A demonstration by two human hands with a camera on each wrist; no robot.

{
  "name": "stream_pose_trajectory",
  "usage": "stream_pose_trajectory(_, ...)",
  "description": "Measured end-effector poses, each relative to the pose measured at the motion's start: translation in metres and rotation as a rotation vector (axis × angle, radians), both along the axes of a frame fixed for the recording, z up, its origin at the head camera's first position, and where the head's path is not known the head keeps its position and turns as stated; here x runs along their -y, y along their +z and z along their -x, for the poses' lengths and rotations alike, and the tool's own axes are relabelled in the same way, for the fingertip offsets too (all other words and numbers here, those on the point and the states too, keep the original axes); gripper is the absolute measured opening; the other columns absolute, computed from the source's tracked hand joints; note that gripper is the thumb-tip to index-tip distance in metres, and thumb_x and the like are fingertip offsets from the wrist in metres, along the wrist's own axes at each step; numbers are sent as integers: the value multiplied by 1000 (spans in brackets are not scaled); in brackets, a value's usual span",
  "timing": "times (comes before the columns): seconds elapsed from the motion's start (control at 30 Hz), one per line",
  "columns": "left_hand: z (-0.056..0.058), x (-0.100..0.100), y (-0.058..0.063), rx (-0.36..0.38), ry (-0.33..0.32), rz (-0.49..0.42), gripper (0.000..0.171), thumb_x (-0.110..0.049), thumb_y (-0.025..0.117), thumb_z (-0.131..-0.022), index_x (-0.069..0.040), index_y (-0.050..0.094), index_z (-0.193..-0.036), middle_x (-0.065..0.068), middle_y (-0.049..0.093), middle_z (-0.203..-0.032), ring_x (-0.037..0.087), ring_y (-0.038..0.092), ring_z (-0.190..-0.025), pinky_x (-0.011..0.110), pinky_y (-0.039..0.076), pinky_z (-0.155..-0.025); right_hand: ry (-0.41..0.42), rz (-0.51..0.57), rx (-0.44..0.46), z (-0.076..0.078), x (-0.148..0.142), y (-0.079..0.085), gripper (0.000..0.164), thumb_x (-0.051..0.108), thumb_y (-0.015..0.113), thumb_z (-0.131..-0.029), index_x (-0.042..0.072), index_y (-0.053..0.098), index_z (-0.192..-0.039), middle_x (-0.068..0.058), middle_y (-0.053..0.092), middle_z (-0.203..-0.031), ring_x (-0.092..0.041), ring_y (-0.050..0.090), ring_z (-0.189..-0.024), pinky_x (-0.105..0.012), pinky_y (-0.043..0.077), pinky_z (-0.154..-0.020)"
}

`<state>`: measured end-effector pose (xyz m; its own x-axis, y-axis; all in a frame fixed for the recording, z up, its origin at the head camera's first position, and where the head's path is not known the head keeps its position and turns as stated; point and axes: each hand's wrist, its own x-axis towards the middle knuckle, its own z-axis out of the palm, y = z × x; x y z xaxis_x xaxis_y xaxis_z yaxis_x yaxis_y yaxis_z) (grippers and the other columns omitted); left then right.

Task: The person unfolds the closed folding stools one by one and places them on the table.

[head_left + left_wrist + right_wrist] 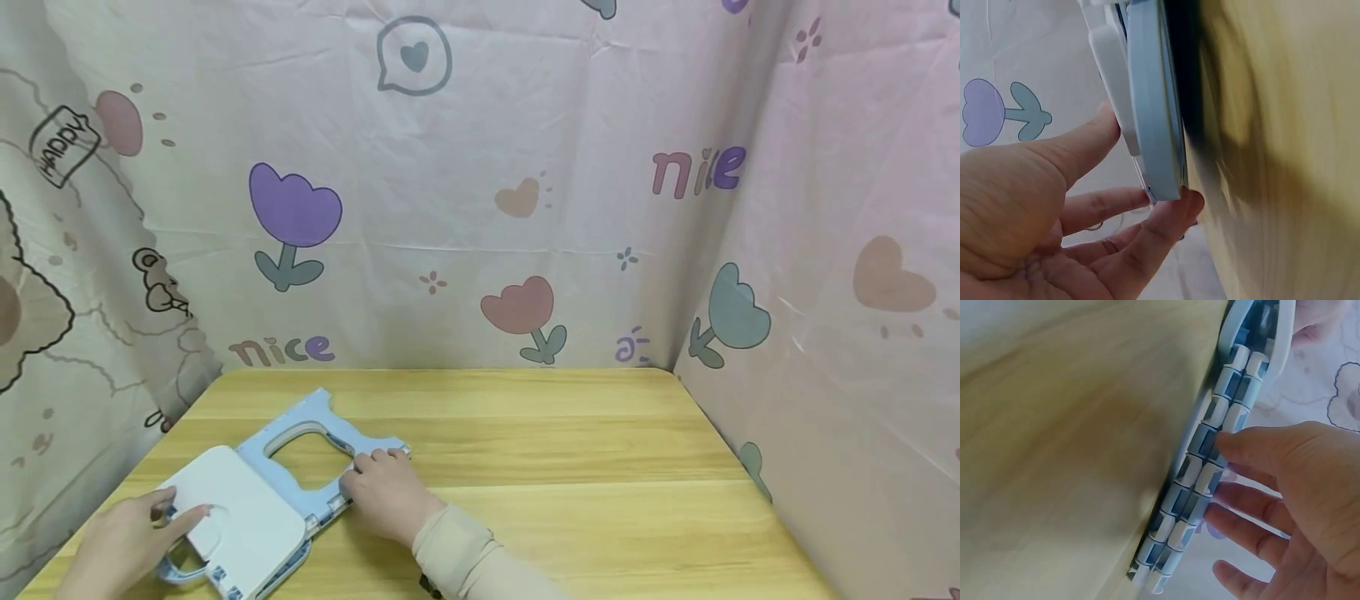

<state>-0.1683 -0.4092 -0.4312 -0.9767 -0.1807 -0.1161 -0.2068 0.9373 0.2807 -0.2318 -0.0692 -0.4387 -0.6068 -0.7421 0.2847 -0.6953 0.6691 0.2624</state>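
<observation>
Closest to the camera, a beige sleeve (480, 554) rises from the lower edge of the head view, with a dark band (429, 586) just under its cuff. It leads to the right grip (390, 492), a bare hand whose bent fingers hold the edge of a light-blue frame (345, 429). That frame, with a large rounded opening, forms the far part of a flat plastic piece (236, 533) lying toward the left on the table (570, 467). Its near part is a smooth white panel (251, 492), and a blue loop (176, 575) juts out at the near left. There the left grip (123, 537) pinches, thumb on the panel and fingertips against the loop's outer side. In the right wrist view, the thumb touches a double row of white and blue blocks (1175, 500) along the piece's edge, other fingers behind. Pale curtains (450, 208) printed with flowers and words surround the table.
</observation>
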Motion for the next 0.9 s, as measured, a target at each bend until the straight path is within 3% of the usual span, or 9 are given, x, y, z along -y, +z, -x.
stream_pose_trajectory(0.1, 5, -9, -1, 6, -4, -26, 101, -63, 70, -98, 28, 48, -137, 36, 68, -107, 33, 62, -86, 56, 58, -79, -14, 13, 14, -2, -10, -2, 21, 35, 77, -97, 34, 79, -117, 13, 71, -104, -5, 65, -94, -27, 59, -95)
stream_pose_trajectory(0.23, 13, -22, -1, -6, -30, -47, 102, -65, 70, -97, 24, 49, -141, 36, 69, -110, 43, 65, -95, 61, 58, -84, -33, 25, 15, -6, -25, -1, 22, 36, 79, -95, 31, 79, -117, 12, 71, -104, -6, 66, -94, -28, 59, -96)
stream_pose_trajectory(0.33, 20, -34, -2, -57, -75, -58, 94, -61, 71, -99, 21, 53, -142, 36, 72, -113, 54, 66, -104, 66, 58, -87, -43, 33, -6, -10, -37, 1, 19, 37, 81, -93, 29, 80, -111, 11, 71, -103, -6, 67, -92, -29, 59, -96)
stream_pose_trajectory(0.43, 27, -47, -3, -112, -114, -80, 87, -56, 73, -99, 18, 56, -141, 35, 73, -116, 57, 66, -108, 70, 57, -90, -51, 42, -14, -13, -51, 2, 16, 38, 84, -91, 28, 81, -103, 11, 70, -99, -6, 66, -89, -29, 59, -96)
stream_pose_trajectory(0.57, 34, -68, -1, -153, -148, -117, 83, -51, 77, -97, 15, 58, -141, 34, 74, -117, 51, 70, -107, 68, 58, -91, -56, 65, 3, -18, -69, 4, 15, 38, 88, -86, 27, 82, -95, 11, 67, -93, -8, 66, -86, -31, 60, -94)
stream_pose_trajectory(0.9, 48, -115, 1, -165, -211, -186, 81, -48, 82, -94, 11, 59, -144, 26, 76, -115, 38, 73, -102, 54, 65, -85, -94, 132, 87, -33, -109, 8, 19, 34, 97, -78, 23, 82, -84, 12, 64, -83, -4, 63, -78, -33, 61, -94)
